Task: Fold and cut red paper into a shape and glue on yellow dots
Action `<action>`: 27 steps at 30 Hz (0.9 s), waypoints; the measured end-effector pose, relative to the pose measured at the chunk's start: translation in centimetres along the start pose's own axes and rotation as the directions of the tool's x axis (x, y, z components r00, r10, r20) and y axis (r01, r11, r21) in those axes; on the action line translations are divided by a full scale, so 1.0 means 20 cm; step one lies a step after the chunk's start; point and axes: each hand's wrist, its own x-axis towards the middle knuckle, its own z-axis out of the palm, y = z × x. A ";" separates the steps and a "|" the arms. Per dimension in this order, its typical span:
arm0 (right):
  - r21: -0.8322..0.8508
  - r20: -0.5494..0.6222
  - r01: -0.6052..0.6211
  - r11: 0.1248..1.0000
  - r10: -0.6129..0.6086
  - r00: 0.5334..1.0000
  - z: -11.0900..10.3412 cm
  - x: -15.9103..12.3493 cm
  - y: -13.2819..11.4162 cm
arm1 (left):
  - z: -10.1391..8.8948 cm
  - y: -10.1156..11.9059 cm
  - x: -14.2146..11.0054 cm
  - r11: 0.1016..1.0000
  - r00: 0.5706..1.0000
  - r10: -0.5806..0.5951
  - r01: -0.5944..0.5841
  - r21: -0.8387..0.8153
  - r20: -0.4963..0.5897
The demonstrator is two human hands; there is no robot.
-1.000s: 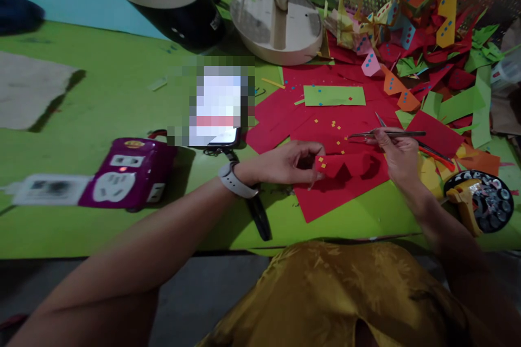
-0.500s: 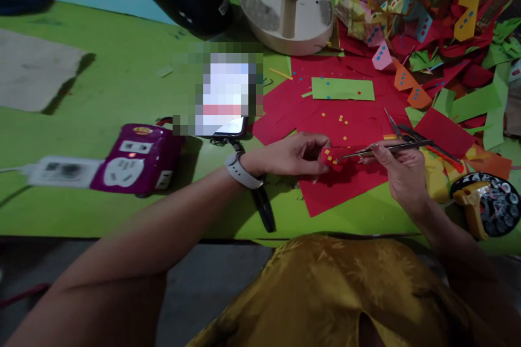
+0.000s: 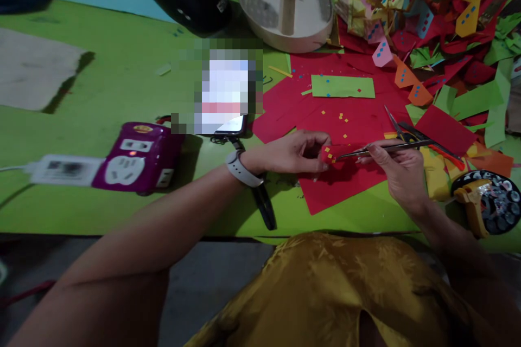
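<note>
Between the thumb and fingers of my left hand (image 3: 303, 153) is pinched a small red paper piece (image 3: 330, 154) with a few yellow squares on its face. My right hand (image 3: 401, 172) is closed around slim metal tweezers (image 3: 380, 148), whose tips point left and meet the red piece by its lower yellow square. Whether the tips grip that square is too small to tell. Under both hands lies a large red paper sheet (image 3: 321, 195). Loose yellow squares (image 3: 342, 117) are scattered on red paper just beyond my fingers.
A green paper strip (image 3: 343, 87) lies behind the yellow squares. Scissors (image 3: 411, 133) rest right of my hands, near a tape dispenser (image 3: 484, 203). Folded paper pieces (image 3: 407, 27) are heaped at the back right. A phone (image 3: 226, 97), purple power socket (image 3: 136, 157) and lamp base (image 3: 285, 11) stand left and behind.
The tweezer tips have shifted slightly left and down, onto the lower yellow square of the red piece. My left hand keeps its hold; the view has moved a little.
</note>
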 end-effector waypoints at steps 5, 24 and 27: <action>-0.042 -0.010 -0.002 0.999 0.002 1.000 0.00 0.00 -0.01 | 0.00 0.00 0.00 1.000 1.000 -0.004 0.004 -0.004 -0.003; -0.034 -0.001 0.011 0.999 -0.011 1.000 0.01 -0.01 -0.02 | 0.00 -0.02 0.00 1.000 1.000 0.019 -0.019 0.000 -0.006; -0.040 -0.007 0.006 0.999 -0.006 1.000 0.00 -0.01 -0.01 | 0.00 -0.02 0.00 1.000 1.000 0.023 -0.023 0.008 -0.007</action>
